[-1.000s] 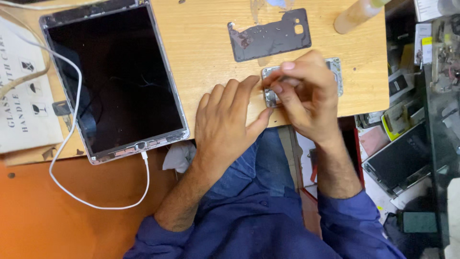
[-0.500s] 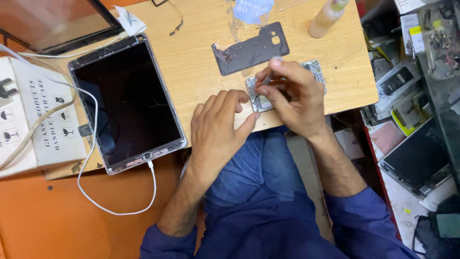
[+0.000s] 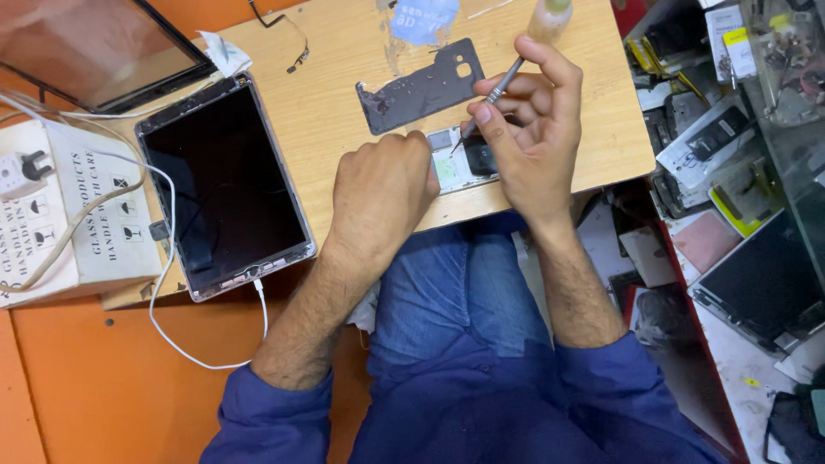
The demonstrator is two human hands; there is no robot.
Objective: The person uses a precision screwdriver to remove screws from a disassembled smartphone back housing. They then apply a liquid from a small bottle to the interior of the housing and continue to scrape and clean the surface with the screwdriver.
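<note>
The person is sitting at a wooden worktop [image 3: 326, 112] with an opened phone [image 3: 460, 159] lying near its front edge, just right of the middle of the frame. The left hand [image 3: 382, 193] is resting knuckles-up on the phone's left end, fingers curled and pressed together, pinning the phone flat; its fingertips are hidden underneath, so how they are gripping cannot be told. The right hand [image 3: 528, 129] is pinching a thin metal tool [image 3: 488, 101] between thumb and fingers like a pen, with its tip pointing down toward the phone's exposed insides.

The phone is looking light, stiff and thin, and with its inner parts bared it is probably fragile; holding it by the outer frame edges, away from the exposed parts, seems safest. The slim tool is likely slippery and is best held close to its tip.

Just above the phone a dark back cover [image 3: 421, 86] is lying flat. At the left of the frame a tablet [image 3: 223, 185] with a dark screen is lying on the worktop with a white cable [image 3: 163, 249] plugged into its lower edge. A small bottle [image 3: 550, 17] is standing at the top edge.
</note>
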